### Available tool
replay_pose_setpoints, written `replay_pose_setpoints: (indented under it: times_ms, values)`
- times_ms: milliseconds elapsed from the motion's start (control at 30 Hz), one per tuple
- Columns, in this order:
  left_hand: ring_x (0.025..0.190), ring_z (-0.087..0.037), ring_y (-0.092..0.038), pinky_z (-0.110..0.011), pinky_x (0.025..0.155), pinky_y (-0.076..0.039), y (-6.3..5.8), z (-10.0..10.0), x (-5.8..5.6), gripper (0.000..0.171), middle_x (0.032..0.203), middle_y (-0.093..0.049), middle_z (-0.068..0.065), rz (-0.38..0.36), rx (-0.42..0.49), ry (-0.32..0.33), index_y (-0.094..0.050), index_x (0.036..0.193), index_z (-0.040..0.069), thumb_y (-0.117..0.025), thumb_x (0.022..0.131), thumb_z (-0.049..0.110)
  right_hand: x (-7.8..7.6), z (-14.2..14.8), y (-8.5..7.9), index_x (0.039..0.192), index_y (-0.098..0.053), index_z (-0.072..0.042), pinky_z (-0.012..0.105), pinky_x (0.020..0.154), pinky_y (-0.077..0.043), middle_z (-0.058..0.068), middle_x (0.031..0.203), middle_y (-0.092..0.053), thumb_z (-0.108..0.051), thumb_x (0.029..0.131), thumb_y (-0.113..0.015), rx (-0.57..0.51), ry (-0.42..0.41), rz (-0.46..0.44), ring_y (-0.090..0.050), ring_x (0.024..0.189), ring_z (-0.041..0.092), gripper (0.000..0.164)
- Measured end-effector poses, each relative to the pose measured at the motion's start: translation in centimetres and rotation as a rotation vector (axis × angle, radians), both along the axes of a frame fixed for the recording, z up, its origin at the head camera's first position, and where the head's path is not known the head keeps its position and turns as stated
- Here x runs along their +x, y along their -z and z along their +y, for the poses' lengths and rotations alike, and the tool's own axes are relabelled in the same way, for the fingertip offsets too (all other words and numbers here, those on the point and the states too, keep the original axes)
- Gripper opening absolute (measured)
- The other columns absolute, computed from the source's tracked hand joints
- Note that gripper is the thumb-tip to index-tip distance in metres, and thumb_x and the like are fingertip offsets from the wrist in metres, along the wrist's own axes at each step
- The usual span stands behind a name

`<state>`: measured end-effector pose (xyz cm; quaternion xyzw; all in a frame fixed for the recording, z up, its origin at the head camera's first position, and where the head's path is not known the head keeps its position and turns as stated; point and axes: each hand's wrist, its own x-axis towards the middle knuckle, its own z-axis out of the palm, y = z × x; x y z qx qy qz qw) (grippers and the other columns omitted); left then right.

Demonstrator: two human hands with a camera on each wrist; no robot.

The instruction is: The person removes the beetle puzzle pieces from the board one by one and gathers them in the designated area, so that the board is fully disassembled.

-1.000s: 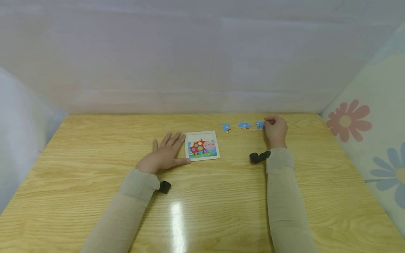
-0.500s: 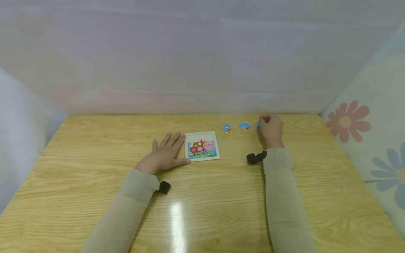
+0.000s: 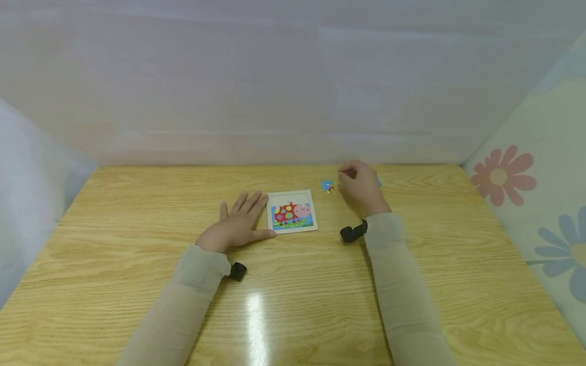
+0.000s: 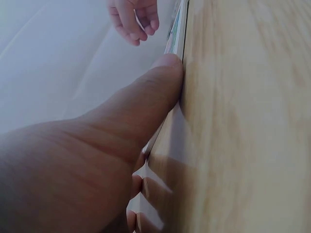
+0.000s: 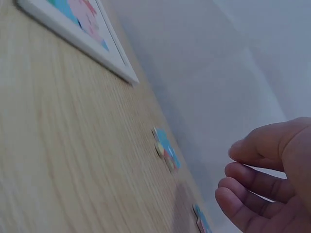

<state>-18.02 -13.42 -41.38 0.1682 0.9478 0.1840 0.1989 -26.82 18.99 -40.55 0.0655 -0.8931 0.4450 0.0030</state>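
the left hand (image 3: 235,229), spread and gripping nothing, is bracing the puzzle tray (image 3: 293,197) from its left on the table (image 3: 302,284), likely against sliding, while the loosely curled, empty right hand (image 3: 363,187) is hovering near a mostly blue piece (image 3: 326,185).

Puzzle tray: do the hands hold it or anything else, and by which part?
Nothing is gripped. The left hand only touches the puzzle tray at its left side; the right hand is empty.
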Motion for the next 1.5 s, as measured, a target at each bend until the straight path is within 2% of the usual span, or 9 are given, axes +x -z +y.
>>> replay_pose_setpoints:
  times_ms: [267,633,967,1133,1267,1500]
  values:
    - [0.154,-0.037,0.015,-0.075,0.110,0.013,0.2,0.0,-0.1,0.102,0.171,0.005,-0.007,0.004,-0.004,0.002,-0.003,0.165,0.018,-0.059,0.094,0.064,0.5,-2.3,-0.4,0.119,-0.067,-0.001,0.045,0.094,-0.051,0.014,0.114,-0.066,-0.013,0.101,-0.062,0.004,-0.117,-0.017,-0.061,0.105,0.029,0.022]
    - [0.154,-0.037,0.015,-0.076,0.110,0.012,0.2,0.0,-0.1,0.102,0.171,0.004,-0.007,0.002,-0.009,-0.007,-0.004,0.165,0.017,-0.059,0.094,0.064,1.3,-5.3,-0.3,0.114,-0.071,-0.004,0.039,0.090,-0.052,0.009,0.109,-0.068,-0.014,0.099,-0.068,0.009,-0.237,-0.051,-0.062,0.100,0.024,0.019]
    - [0.154,-0.038,0.014,-0.076,0.109,0.011,0.0,0.1,-0.1,0.102,0.171,0.004,-0.008,-0.002,-0.012,-0.004,-0.004,0.165,0.016,-0.058,0.094,0.064,2.2,-7.5,-0.1,0.115,-0.073,-0.007,0.035,0.088,-0.053,0.005,0.105,-0.068,-0.017,0.096,-0.071,0.010,-0.330,-0.137,-0.062,0.096,0.022,0.021]
    - [0.154,-0.038,0.014,-0.076,0.109,0.011,0.0,0.1,-0.1,0.100,0.171,0.005,-0.008,-0.003,-0.017,0.002,-0.002,0.165,0.017,-0.057,0.095,0.064,2.6,-8.3,-0.1,0.115,-0.072,-0.005,0.032,0.080,-0.057,0.006,0.104,-0.069,-0.013,0.095,-0.070,-0.004,-0.382,-0.178,-0.065,0.095,0.022,0.022]
    - [0.154,-0.038,0.014,-0.077,0.109,0.010,-0.1,0.2,-0.2,0.100,0.171,0.004,-0.008,-0.001,-0.018,0.005,-0.003,0.165,0.017,-0.057,0.095,0.064,2.9,-8.9,0.1,0.115,-0.071,-0.006,0.031,0.076,-0.058,0.005,0.104,-0.068,-0.013,0.094,-0.070,0.019,-0.406,-0.196,-0.065,0.093,0.021,0.022]
    - [0.154,-0.039,0.011,-0.078,0.109,0.009,-0.1,0.2,-0.2,0.101,0.171,0.001,-0.009,0.012,-0.017,0.002,-0.006,0.165,0.016,-0.058,0.094,0.065,3.2,-9.8,0.6,0.112,-0.072,-0.007,0.030,0.081,-0.054,0.003,0.100,-0.069,-0.014,0.091,-0.078,0.101,-0.405,-0.157,-0.064,0.089,0.017,0.023]
